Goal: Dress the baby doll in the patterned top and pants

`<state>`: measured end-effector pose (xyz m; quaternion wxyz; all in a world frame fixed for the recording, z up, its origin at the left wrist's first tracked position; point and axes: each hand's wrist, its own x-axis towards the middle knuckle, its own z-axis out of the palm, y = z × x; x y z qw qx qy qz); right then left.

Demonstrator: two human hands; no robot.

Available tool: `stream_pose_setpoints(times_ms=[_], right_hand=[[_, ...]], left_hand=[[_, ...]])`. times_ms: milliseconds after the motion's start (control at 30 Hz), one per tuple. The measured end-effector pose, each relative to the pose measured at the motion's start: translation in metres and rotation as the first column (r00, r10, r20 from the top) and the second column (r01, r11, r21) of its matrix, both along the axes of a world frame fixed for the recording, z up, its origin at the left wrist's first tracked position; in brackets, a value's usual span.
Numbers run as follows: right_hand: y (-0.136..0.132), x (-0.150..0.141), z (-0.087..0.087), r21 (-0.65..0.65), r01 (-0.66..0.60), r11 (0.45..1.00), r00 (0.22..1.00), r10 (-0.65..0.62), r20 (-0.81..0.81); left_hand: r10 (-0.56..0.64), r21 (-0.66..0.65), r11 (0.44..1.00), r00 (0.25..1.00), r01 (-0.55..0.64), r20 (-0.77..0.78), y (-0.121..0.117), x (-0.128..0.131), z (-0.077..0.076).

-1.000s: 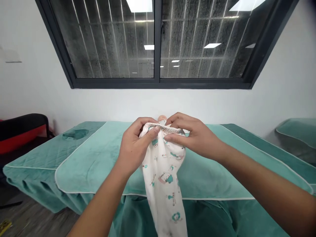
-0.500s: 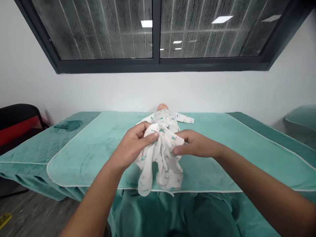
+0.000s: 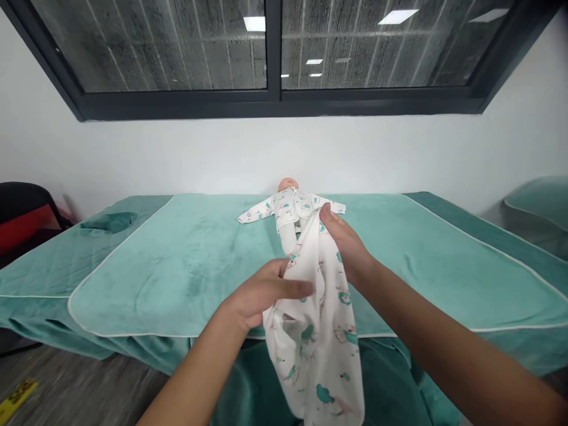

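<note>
White baby pants (image 3: 326, 349) with a teal and pink print hang between my hands, in front of the bed's near edge. My left hand (image 3: 264, 290) grips the cloth at its left side, thumb on top. Higher up and to the right, my right hand (image 3: 348, 242) pinches the upper end of the pants. Beyond them a baby doll (image 3: 288, 184) lies on its back on the bed, head toward the wall. It wears a matching printed shirt (image 3: 285, 205) with the sleeves spread out. The held pants cover part of the doll's legs.
A teal cover with white piping lies over the massage bed (image 3: 155, 266), whose left end has a face hole (image 3: 109, 222). A black and red chair (image 3: 29, 216) stands at left, and a teal cushion (image 3: 539, 201) at right. A dark-framed window (image 3: 275, 103) is behind.
The pants have come closer to me and now hang lengthwise past the bed edge. My right hand has moved up, my left hand down. The view has tilted slightly down.
</note>
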<state>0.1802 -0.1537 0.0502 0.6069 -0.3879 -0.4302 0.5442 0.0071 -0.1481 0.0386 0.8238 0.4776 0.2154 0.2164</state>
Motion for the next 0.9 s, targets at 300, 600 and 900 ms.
stream_pose_setpoints(times_ms=[300, 600, 900], right_hand=[[-0.029, 0.017, -0.069, -0.268, -0.677, 0.686, 0.66, 0.726, 0.194], [-0.023, 0.013, -0.105, -0.159, -0.209, 0.965, 0.935, 0.15, -0.321], [-0.041, 0.004, -0.132, -0.182, -0.487, 0.854, 0.873, 0.465, -0.148]], left_hand=[[0.302, -0.156, 0.946, 0.949, -0.286, 0.093, -0.005, 0.001, -0.034], [-0.133, -0.196, 0.972, 0.991, 0.126, -0.023, -0.018, -0.005, -0.072], [0.438, -0.009, 0.896, 0.887, -0.444, -0.142, 0.018, 0.002, -0.081]])
